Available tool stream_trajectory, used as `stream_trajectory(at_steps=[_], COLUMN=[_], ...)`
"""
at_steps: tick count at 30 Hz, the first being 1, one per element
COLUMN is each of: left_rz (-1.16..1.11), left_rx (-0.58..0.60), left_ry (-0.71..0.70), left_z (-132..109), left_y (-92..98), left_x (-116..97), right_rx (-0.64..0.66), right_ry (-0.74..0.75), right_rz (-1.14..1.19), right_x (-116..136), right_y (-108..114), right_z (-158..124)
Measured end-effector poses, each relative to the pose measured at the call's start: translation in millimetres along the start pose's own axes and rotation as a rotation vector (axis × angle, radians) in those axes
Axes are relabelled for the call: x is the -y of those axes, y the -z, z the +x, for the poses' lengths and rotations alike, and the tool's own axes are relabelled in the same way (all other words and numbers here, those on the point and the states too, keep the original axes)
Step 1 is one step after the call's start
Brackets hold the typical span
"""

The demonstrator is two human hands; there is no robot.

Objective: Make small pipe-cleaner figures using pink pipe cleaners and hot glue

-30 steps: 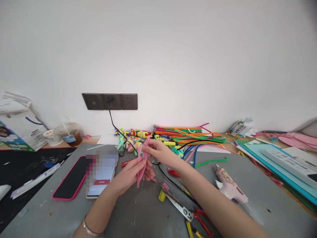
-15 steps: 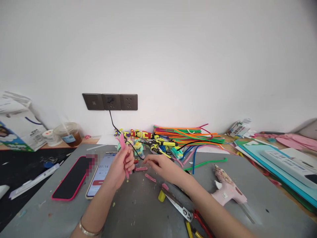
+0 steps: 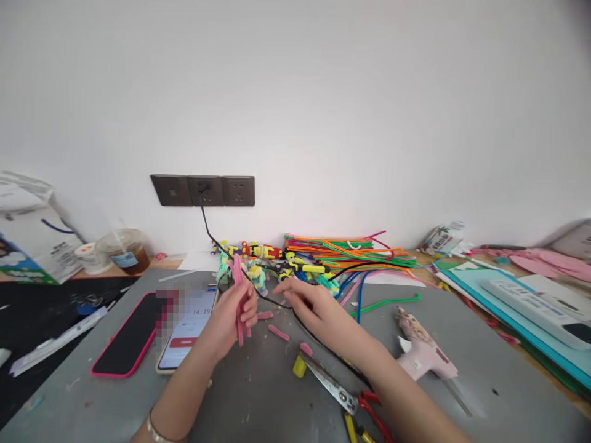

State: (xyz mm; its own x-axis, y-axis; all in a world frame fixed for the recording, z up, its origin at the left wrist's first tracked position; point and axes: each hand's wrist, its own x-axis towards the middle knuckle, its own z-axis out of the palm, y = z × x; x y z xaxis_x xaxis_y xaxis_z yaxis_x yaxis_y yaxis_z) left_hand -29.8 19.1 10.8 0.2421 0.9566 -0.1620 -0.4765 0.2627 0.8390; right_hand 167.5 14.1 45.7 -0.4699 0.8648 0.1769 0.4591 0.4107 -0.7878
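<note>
Upright in my left hand [image 3: 237, 314] is a small bundle of short pink pipe cleaners [image 3: 239, 271], its ends showing above and below the closed fingers. My right hand [image 3: 318, 311] is bent around a black power cable [image 3: 274, 301], which kinks at the fingers; the exact grip is partly hidden. Below the hands, a few short pink pieces [image 3: 279, 333] lie on the grey mat [image 3: 258, 394]. Scissors with red handles [image 3: 339, 392] rest beside my right forearm, near a yellow piece [image 3: 299, 366].
A pink glue gun [image 3: 425, 351] lies to the right. Colourful pipe cleaners [image 3: 341, 249] are piled along the wall, beside pliers [image 3: 307, 267]. Two phones, one black with a pink rim [image 3: 127, 338] and one lit [image 3: 189, 332], lie left. A drink cup [image 3: 127, 252] stands behind them.
My right hand has moved right, and the black cable's bend has shifted right with it. My left hand has moved slightly right and down with the pink bundle.
</note>
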Motion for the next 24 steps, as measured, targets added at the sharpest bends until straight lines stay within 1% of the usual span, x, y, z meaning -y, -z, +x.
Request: stream_trajectory(at_steps=[2,5,6,7,10,14,15,18,21,24], left_rz=[0.023,0.049,0.052,0.055,0.066,0.092,0.097,0.108,0.12,0.128], left_rx=[0.023,0.059,0.066,0.067,0.055,0.06,0.062,0.066,0.07,0.078], left_ry=[0.052,0.093,0.095,0.095,0.099,0.119,0.123,0.127,0.138,0.141], left_z=[-1,-2,-3,-3,-3,-3,-3,-3,-3,-4], left_y=[-1.6,-3.3,-3.6,-3.8,-4.6,-5.3,-5.2,-5.2,-6.2,-7.8], left_x=[3,6,7,7,7,6,6,5,4,3], right_rx=[-0.001,0.078,0.085,0.071,-0.024,-0.006,-0.016,-0.1,-0.096,-0.146], right_ry=[0.049,0.097,0.107,0.112,0.103,0.088,0.095,0.117,0.122,0.139], right_rz=[0.055,0.055,0.048,0.045,0.046,0.023,0.025,0.044,0.039,0.046], right_x=[7,13,14,13,11,8,7,7,7,8], right_y=[0,-1,-1,-2,0,2,2,4,7,13], right_z=[-1,-1,-1,-1,0,0,0,0,-1,-5])
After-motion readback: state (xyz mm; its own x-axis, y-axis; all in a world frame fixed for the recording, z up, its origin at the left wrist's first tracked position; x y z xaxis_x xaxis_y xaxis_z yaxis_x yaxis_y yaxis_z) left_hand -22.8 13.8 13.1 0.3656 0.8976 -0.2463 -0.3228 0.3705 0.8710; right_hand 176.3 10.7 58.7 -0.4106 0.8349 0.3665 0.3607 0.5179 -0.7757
